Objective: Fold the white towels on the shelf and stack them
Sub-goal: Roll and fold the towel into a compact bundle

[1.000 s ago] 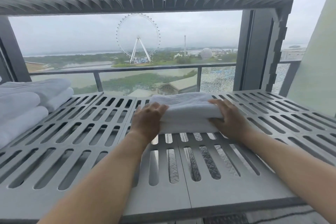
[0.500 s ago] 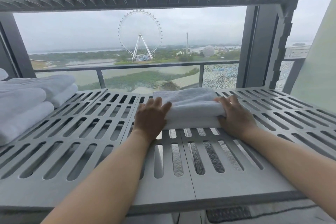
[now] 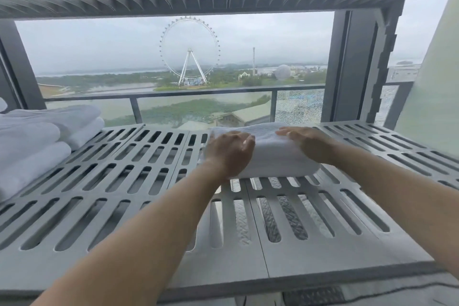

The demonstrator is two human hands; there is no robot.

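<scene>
Head view: a folded white towel (image 3: 270, 154) lies on the slotted grey shelf (image 3: 124, 181), right of centre. The left hand (image 3: 229, 153) rests on its left end, the right hand (image 3: 308, 143) on its top right; fingers extended flat, not gripping. More folded towels (image 3: 37, 141) are stacked at far left.

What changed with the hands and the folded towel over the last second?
Both hands went from cupping the ends of the folded white towel to lying on top: left hand flat over its left end, right hand spread across its right. Unchanged: towel's spot on the slotted shelf, towel stack at left.
</scene>
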